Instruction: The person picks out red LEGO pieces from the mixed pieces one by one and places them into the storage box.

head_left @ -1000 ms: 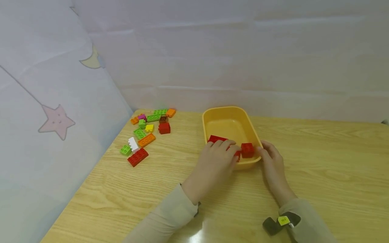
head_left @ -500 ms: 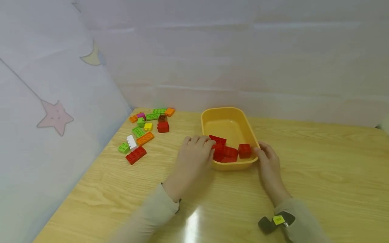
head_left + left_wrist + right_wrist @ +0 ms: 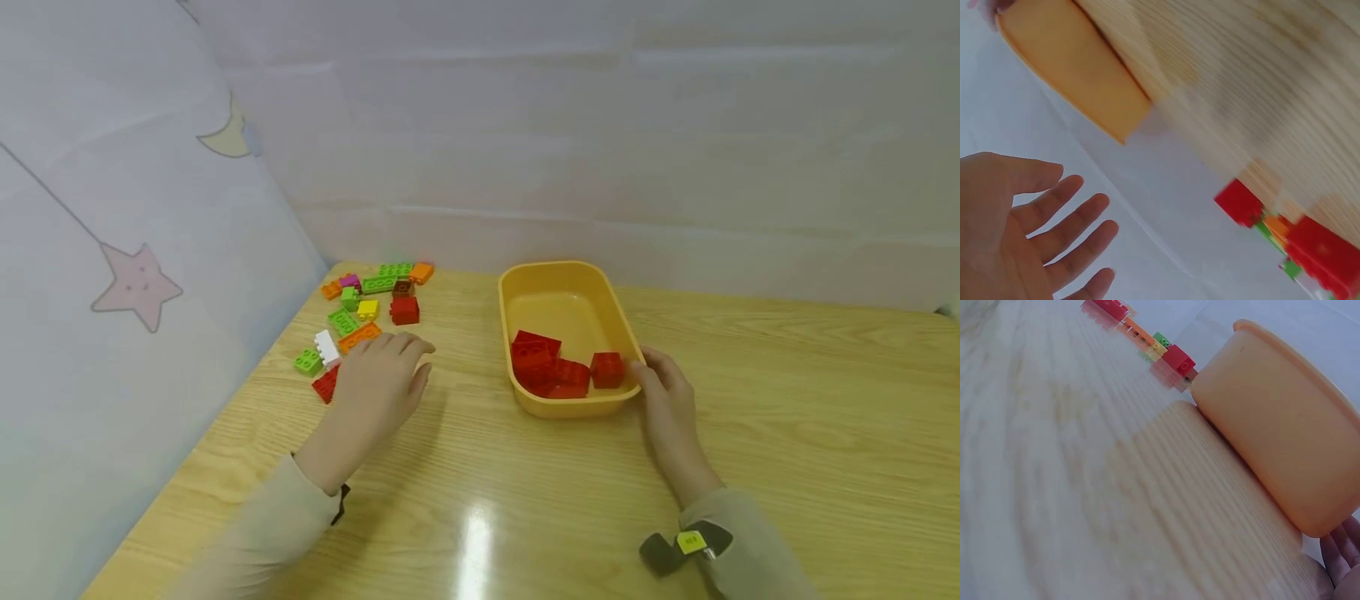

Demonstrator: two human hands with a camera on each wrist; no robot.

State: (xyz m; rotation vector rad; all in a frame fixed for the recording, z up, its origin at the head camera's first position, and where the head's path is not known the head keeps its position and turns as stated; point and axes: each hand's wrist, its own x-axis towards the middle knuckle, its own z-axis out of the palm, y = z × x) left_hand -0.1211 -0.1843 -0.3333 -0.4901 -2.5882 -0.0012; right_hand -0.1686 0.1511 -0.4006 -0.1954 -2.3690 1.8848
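Observation:
My left hand hangs over the left of the table with nothing in it, its fingers apart in the left wrist view. It partly covers a long red brick and is near an orange brick and a white brick. My right hand holds the yellow bin at its near right corner, thumb at the rim and fingers along the outside wall. Several red bricks lie in the near end of the bin, one square red brick apart on the right.
Beyond my left hand lie loose bricks: a red brick, a yellow brick, a brown brick, a purple brick and several green and orange ones. A papered wall borders the wooden table behind and at left.
My left hand has come out of the bin and moved left to the loose bricks, leaving the red bricks inside. My right hand has stayed at the bin's corner.

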